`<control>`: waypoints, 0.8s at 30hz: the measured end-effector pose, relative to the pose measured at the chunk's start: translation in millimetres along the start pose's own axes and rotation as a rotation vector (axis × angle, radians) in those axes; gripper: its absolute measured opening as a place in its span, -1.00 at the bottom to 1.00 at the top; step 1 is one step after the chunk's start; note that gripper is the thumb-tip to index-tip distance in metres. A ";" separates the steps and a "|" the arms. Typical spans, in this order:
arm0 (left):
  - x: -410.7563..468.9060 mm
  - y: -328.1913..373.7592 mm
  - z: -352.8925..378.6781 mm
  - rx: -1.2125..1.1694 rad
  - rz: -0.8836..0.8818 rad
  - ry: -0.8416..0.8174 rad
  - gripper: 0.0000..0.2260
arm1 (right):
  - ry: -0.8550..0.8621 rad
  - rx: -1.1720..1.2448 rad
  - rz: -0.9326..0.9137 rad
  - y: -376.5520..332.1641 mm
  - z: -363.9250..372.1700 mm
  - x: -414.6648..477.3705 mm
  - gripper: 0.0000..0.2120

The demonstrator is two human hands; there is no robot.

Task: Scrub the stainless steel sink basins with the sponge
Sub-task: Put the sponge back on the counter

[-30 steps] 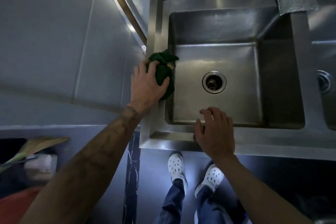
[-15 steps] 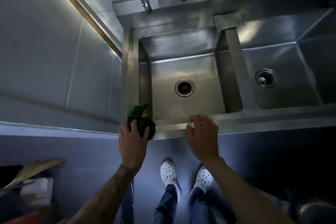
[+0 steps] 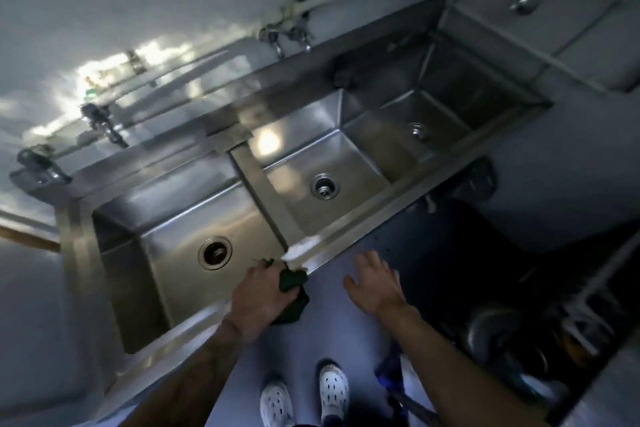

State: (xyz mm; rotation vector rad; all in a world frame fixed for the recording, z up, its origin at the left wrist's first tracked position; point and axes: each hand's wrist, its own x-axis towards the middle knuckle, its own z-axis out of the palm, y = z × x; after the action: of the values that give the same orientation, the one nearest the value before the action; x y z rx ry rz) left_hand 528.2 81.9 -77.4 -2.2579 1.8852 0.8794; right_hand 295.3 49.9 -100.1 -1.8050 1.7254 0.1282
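The left hand [image 3: 261, 295] grips the green sponge [image 3: 293, 289] on the front rim of the sink [image 3: 363, 231], lower centre, while the right hand [image 3: 374, 284] hovers with its fingers wide and empty, so rim scrubbing seems in hand and the next move likely means pressing along it or down into a basin.

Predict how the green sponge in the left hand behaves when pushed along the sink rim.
Probably floppy: the green sponge bunches into folds in the left hand. Likely light: one hand holds it. May slide easily: the sink rim looks sudsy.
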 end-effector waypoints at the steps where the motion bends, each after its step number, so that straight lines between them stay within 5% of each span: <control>1: 5.7 22.8 -7.4 0.020 0.041 -0.007 -0.60 | 0.013 0.000 0.042 13.6 -15.5 -4.7 -0.48; 10: 40.5 193.8 -43.6 0.162 0.459 -0.040 -0.67 | 0.243 0.106 0.340 100.9 -118.4 -71.0 -0.40; 24: -3.4 389.0 -14.3 0.341 1.072 -0.082 -0.59 | 0.487 0.201 0.748 192.1 -158.4 -214.2 -0.42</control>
State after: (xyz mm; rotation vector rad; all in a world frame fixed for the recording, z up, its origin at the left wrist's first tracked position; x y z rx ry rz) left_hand 174.5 -15.9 52.3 -0.9028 2.8934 0.5842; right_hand 32.7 167.9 58.1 -1.0153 2.5859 -0.1904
